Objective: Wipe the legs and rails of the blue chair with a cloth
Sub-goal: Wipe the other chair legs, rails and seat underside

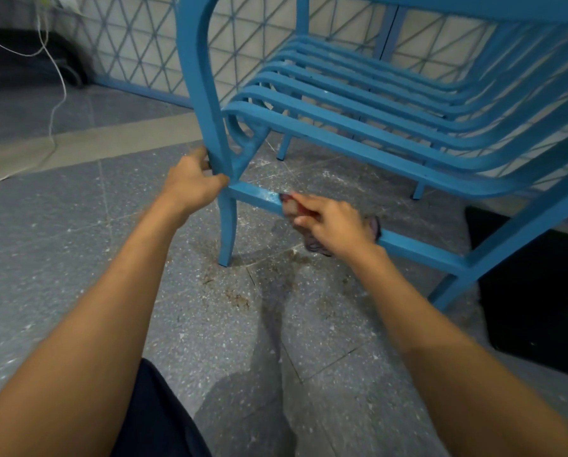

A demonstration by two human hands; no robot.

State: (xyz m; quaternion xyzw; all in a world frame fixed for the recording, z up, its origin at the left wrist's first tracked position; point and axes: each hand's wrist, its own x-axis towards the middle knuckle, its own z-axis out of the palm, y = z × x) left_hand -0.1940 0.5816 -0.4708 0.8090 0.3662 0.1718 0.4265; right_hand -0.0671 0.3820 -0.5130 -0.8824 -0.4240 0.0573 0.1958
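The blue chair [358, 127] stands on the speckled floor, its slatted seat filling the upper right. My left hand [190, 183] grips the front leg [227, 225] just above where the low side rail [417, 249] joins it. My right hand [332, 222] holds a crumpled reddish cloth [289, 207] wrapped over that rail, a short way right of the leg. Part of the cloth hangs below the rail behind my hand. Pale dust marks the rail between my hands.
A tiled wall with a blue triangle pattern [137, 37] runs behind the chair. A white cable [56, 103] trails over the floor at left. Brown dirt [236, 298] lies near the leg's foot. A black mat [536, 301] sits at right.
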